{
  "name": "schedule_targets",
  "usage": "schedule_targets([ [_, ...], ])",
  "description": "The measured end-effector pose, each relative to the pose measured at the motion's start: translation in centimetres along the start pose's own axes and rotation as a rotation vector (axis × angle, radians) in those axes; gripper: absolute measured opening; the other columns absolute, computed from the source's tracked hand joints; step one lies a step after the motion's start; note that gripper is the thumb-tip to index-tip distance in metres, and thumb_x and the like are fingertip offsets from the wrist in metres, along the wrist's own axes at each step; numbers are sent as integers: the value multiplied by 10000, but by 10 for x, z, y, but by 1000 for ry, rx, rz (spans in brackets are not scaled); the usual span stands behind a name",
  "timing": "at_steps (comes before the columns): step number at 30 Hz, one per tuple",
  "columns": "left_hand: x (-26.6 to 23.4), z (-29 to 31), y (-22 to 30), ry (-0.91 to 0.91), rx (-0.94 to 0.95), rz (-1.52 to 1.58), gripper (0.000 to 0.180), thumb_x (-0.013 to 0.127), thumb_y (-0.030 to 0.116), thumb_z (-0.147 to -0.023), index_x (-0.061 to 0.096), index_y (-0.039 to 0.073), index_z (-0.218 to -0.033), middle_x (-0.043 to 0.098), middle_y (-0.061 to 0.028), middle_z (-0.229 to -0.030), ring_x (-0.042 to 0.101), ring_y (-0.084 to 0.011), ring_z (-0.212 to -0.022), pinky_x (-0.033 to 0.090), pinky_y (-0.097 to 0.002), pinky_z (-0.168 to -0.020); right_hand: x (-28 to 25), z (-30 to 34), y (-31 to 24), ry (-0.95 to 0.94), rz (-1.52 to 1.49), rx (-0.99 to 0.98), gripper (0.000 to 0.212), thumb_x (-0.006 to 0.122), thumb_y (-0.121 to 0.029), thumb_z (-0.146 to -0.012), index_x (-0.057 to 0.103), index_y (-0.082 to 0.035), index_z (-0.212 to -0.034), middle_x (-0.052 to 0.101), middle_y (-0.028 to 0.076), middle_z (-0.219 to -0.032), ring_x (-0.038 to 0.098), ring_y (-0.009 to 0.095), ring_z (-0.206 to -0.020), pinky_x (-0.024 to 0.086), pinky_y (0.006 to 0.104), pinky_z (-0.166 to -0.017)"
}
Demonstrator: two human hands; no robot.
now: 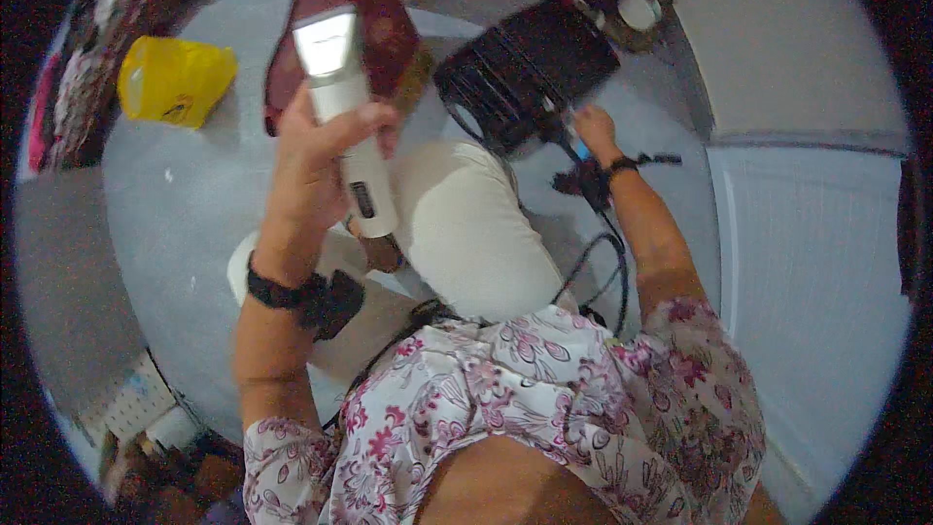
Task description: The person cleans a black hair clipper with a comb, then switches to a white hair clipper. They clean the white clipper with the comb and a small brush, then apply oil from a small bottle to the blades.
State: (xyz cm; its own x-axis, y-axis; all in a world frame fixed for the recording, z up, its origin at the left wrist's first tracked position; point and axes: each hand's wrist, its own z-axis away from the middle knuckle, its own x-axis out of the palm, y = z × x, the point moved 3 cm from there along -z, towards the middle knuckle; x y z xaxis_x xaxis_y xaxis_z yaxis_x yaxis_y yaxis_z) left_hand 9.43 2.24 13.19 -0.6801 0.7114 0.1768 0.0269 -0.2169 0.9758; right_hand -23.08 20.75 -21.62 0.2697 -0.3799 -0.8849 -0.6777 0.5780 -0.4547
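Note:
My left hand point(326, 151) is wrapped round a white torch point(340, 87), raised in front of me with its wide, bright head pointing away. A dark slot or switch shows on the torch's handle. At the right, my right hand point(595, 131) is at the near right corner of a black bag point(525, 68), its fingers curled in. What those fingers grip is too small to make out; something light blue shows just beneath them. Black straps hang from the bag beside that hand. Each wrist wears a black band.
A yellow plastic tub point(177, 81) lies on the grey floor point(185, 214) at the left. Beyond the torch is a maroon cloth bag point(389, 34). A dark round object with a white disc point(638, 12) stands at the far right, near a pale wall point(797, 49). A black cable point(622, 262) loops beside my right forearm.

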Motion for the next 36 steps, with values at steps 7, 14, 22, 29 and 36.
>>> schedule_targets([
  [7, 0, -14, -48, 47, -35, 175, 315, 656, 80, -716, 446, 71, -950, 564, -56, -749, 570, -154, -614, 482, -292, -548, 11, 1, 5, -106, -306, -47, 159, 545, -160, -821, 596, -12, -848, 576, 50, -644, 527, 127, -496, 423, 258, -458],
  [14, -19, -15, -52, 110, -37, 325, 206, 607, 100, -760, 476, 52, -912, 577, -69, -751, 582, -171, -627, 509, -293, -545, -36, -48, -62, -249, -679, 102, 156, 534, -152, -843, 579, -5, -820, 553, 35, -638, 503, 102, -498, 417, 240, -458],
  [22, -100, 3, -21, 171, 72, 486, 209, 573, 192, -803, 525, -3, -860, 570, -81, -732, 579, -176, -608, 525, -295, -571, -87, -104, -146, -292, -648, -117, 158, 555, -182, -843, 579, -25, -838, 549, 23, -655, 513, 102, -553, 418, 236, -480],
  [29, -158, 9, -18, 381, 122, 462, 167, 571, 123, -805, 495, -5, -881, 561, -83, -734, 571, -170, -596, 521, -273, -552, -179, -130, -249, -285, -409, -308, 203, 524, -214, -859, 565, -20, -814, 531, 16, -628, 483, 93, -521, 395, 242, -473],
  [36, -196, -2, -95, 602, 2, 439, 121, 568, 38, -766, 479, 4, -841, 526, -93, -705, 543, -183, -584, 473, -288, -490, -216, -167, -348, -263, -191, -562, 234, 520, -217, -853, 558, 8, -798, 536, 30, -635, 498, 100, -545, 424, 256, -505],
])
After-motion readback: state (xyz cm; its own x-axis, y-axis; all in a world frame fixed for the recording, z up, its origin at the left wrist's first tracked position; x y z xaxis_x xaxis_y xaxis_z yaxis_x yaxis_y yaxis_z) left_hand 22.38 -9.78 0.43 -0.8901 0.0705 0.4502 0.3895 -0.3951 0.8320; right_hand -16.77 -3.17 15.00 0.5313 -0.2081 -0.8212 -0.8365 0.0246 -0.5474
